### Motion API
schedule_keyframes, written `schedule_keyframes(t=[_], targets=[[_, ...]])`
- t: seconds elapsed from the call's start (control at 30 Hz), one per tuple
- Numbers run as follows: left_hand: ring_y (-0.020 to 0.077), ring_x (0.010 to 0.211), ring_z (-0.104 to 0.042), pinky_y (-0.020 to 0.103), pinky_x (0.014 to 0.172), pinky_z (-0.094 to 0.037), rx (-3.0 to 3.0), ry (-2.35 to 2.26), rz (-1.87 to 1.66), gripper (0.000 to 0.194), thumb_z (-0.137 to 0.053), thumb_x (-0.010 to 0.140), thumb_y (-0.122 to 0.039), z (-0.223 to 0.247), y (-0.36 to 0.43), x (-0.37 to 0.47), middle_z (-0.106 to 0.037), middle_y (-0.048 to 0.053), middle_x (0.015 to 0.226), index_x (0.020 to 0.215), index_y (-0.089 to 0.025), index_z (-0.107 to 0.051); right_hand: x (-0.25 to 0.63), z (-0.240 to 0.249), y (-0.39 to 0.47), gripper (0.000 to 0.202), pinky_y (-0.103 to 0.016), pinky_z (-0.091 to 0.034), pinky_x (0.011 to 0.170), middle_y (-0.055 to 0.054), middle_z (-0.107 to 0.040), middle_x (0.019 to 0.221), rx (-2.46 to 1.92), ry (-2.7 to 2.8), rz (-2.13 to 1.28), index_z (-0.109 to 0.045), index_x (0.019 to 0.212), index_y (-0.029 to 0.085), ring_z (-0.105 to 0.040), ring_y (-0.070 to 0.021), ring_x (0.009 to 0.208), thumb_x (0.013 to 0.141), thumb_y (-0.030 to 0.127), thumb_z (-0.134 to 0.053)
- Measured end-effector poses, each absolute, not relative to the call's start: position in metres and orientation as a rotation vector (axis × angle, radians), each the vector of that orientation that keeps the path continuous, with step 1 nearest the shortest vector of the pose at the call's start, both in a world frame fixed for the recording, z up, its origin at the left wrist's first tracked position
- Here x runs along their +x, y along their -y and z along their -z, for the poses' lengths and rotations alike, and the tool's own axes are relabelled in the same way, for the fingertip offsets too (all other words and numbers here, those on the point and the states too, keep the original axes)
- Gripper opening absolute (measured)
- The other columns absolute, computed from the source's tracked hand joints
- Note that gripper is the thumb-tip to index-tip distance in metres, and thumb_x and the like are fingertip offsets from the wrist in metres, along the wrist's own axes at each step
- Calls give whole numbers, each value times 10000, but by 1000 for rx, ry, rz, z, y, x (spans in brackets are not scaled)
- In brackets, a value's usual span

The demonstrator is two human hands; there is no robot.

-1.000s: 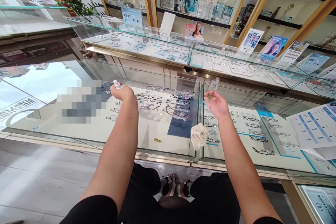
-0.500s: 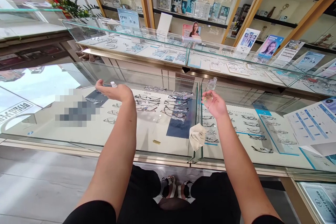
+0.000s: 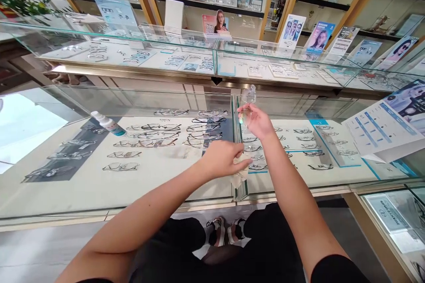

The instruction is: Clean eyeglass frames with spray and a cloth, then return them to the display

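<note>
My right hand (image 3: pixel 260 123) is closed on a pair of clear eyeglasses (image 3: pixel 248 95), held up over the glass counter; one lens shows a greenish glint by the fingers. Lower and to the left, my left hand (image 3: pixel 223 158) hovers palm down above a cream cloth (image 3: pixel 239 180), thumb and fingers apart. Much of the cloth lies hidden under that hand, and I cannot tell whether they touch. A white spray bottle (image 3: pixel 108 123) with a blue base stands on the counter's left part, away from both hands.
Rows of eyeglass frames (image 3: pixel 161 127) lie inside the glass counter (image 3: pixel 172 190). A folded sign (image 3: pixel 387 124) stands at the right. Behind is a second glass showcase (image 3: pixel 133 68) with small posters (image 3: pixel 292 33) on top.
My left hand has moved right from the spray bottle to the cloth, leaving the bottle standing on the counter. My right hand still holds the eyeglasses. The view has shifted.
</note>
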State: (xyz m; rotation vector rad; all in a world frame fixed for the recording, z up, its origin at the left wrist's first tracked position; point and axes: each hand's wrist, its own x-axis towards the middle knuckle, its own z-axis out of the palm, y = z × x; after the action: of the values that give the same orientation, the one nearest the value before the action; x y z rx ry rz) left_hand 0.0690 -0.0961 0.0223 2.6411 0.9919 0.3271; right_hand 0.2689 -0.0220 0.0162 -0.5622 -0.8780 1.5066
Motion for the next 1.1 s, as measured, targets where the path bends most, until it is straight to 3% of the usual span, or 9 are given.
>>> schedule_keyframes(t=[0.07,0.17,0.3,0.43,0.57,0.8,0.97,1.1], targets=[[330,723,-694,376,690,-407,2662,-1115,-91,628,-511,928,-784,-16,106,77,-732,157,807,894,-181,-681,269,-16,21,228,-282,-610,794,-64,-795,934,-552,902,-1512,-737,893,195,-707,-162,831,1032,268,-571],[390,796,-716,388,691,-400,2664,-1175,87,573,-542,923,-705,-10,106,78,-753,212,913,1013,-156,-680,269,-15,19,228,-282,-608,822,-66,-796,947,-560,934,-1512,-744,903,193,-707,-161,847,1033,281,-578],[318,782,-682,348,668,-348,2539,-1033,117,290,-680,803,-436,-11,93,71,-750,113,916,986,-214,-645,269,-16,20,241,-283,-605,818,-54,-797,952,-591,947,-1512,-751,901,203,-701,-157,838,1039,287,-572],[225,725,-607,318,658,-326,2311,-947,-51,108,-632,760,-273,-7,75,63,-685,26,809,860,-234,-639,268,-19,21,250,-276,-599,814,-64,-796,946,-584,949,-1507,-761,895,195,-703,-160,855,1036,276,-570],[186,718,-557,295,677,-374,1916,-809,-255,115,-644,784,-325,-2,57,60,-613,-2,754,816,-217,-667,270,-20,22,256,-276,-596,798,-61,-794,948,-596,951,-1493,-759,882,200,-701,-158,844,1032,274,-564],[144,721,-589,248,676,-464,1191,-699,-502,266,-793,763,-407,-4,45,59,-654,14,793,853,-185,-678,278,-23,23,204,-276,-601,800,-47,-792,930,-600,905,-1435,-730,875,213,-705,-163,854,1010,279,-593],[243,796,-703,356,702,-558,884,-659,-566,349,-778,800,-425,-9,43,60,-757,133,945,1013,-151,-740,280,-26,24,192,-302,-604,807,-48,-790,913,-639,844,-1438,-700,859,217,-710,-174,828,1006,290,-602],[316,819,-740,422,708,-575,781,-648,-600,454,-657,886,-573,-16,40,54,-777,170,932,986,-147,-780,282,-26,25,194,-313,-604,776,-45,-795,912,-638,841,-1434,-701,856,223,-708,-179,819,1002,273,-583]])
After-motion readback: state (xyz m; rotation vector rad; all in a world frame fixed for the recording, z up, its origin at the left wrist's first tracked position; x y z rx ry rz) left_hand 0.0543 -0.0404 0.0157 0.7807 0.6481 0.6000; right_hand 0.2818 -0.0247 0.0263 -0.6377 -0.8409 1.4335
